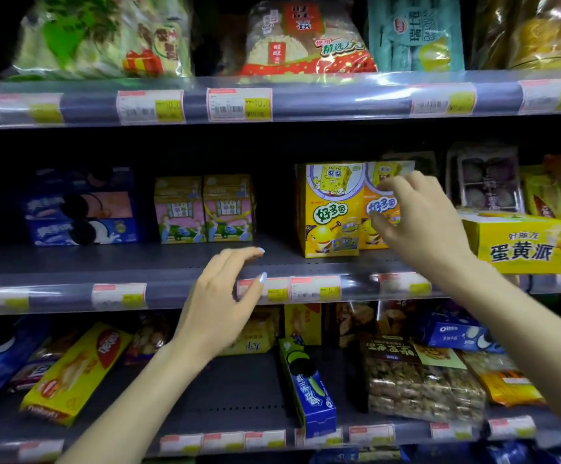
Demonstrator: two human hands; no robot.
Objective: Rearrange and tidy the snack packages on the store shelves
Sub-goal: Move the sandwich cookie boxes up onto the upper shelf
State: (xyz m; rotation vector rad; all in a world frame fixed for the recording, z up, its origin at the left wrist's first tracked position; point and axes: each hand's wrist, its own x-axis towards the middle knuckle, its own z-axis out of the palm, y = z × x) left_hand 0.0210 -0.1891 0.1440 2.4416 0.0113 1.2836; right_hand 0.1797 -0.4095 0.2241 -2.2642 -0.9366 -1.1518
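Right hand [416,219] reaches with spread, loosely curved fingers onto the orange cartoon box [381,209], upright on the middle shelf [105,259] just beside its yellow twin [332,209]; grip not closed. Left hand [222,296] rests relaxed, empty, on the shelf's front edge.

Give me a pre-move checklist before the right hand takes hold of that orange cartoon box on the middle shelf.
1. Right hand free to grasp: ok, fingers spread, holding nothing.
2. Orange cartoon box upright: ok.
3. Grip already made: not ok, fingers are at its front but not closed.
4. Yellow cartoon box beside it stable: ok, standing upright.
5. Left hand out of the way: ok, at the shelf edge.
6. Room behind the orange box: cannot tell, hidden.
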